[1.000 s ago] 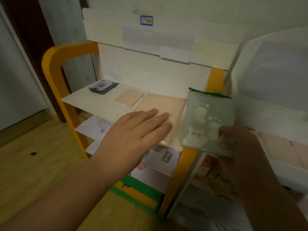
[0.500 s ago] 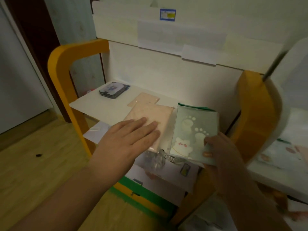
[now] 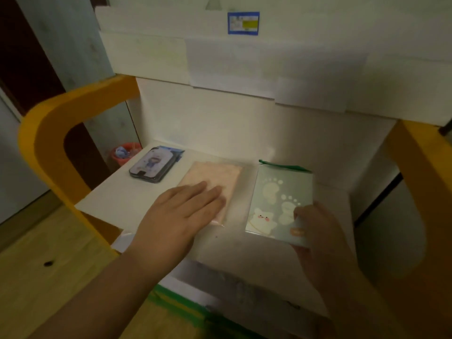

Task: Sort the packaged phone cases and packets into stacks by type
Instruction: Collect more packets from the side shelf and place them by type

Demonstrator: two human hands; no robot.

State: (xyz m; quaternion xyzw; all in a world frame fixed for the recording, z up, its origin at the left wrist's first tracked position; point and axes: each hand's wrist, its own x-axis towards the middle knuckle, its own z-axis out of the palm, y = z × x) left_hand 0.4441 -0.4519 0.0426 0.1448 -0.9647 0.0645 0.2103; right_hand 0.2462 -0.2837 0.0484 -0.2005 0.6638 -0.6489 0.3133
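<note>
On the white shelf (image 3: 117, 204) in front of me, my left hand (image 3: 179, 216) lies flat with its fingers straight and together, pressing on the near end of a pink packet (image 3: 215, 176). That packet lies lengthwise, running away from me toward the back wall of the shelf, and my fingertips cover its lower part while its far end shows bare.

My right hand (image 3: 315, 231) grips the near right corner of a green packaged phone case (image 3: 278, 199), thumb on top and fingers curled underneath. I cannot tell whether the case rests on the shelf or hangs just above it. It is printed with pale footprints and a small white cartoon animal at the lower left, and a dark green strip runs along its far edge. It sits just beside the pink packet, to the right, with a narrow gap of white shelf between them.

Further left and toward the back corner of the shelf lies a small stack of dark phone cases (image 3: 152, 165); the top one shows a cartoon figure. It stands well apart from my hands.

Around the shelf runs an orange frame (image 3: 46, 133), curving up on the left and rising again on the right. A white board above the shelf carries a blue-edged label (image 3: 243, 23). Behind the left side, low down, a red bin (image 3: 124, 154) shows through the frame. Below lies a wooden floor (image 3: 36, 265), and green tape (image 3: 176, 307) edges a lower level.
</note>
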